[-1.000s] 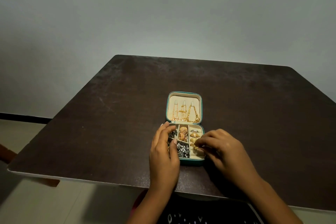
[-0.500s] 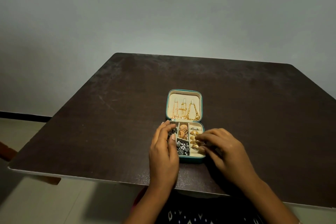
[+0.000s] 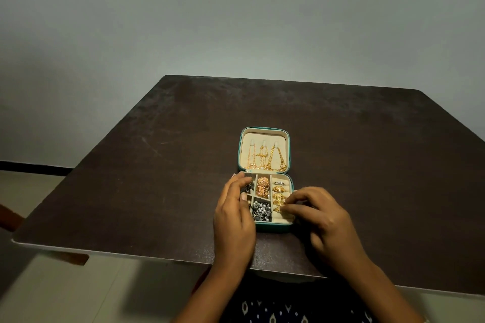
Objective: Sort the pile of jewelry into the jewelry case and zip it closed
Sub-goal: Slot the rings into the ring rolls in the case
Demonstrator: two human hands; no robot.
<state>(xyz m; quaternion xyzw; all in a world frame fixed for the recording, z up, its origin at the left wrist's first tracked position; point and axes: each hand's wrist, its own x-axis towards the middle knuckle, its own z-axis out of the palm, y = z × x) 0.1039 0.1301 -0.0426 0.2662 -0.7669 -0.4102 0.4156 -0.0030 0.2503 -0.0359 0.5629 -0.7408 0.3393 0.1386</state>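
Head view has the teal jewelry case [image 3: 273,228] lying open near the front edge of the table [image 3: 131,178]. It is cream-lined, with gold chains [image 3: 265,156] hung from three hooks in its lid, round gold earrings [image 3: 263,184] in the middle compartment, a dark beaded piece [image 3: 259,212] at the front and gold rings [image 3: 278,193] slotted down the right column. On the case's left edge the left hand [image 3: 233,215] rests with loose fingers, and the right hand [image 3: 322,217] pinches the nearest gold ring [image 3: 277,209] in that column.
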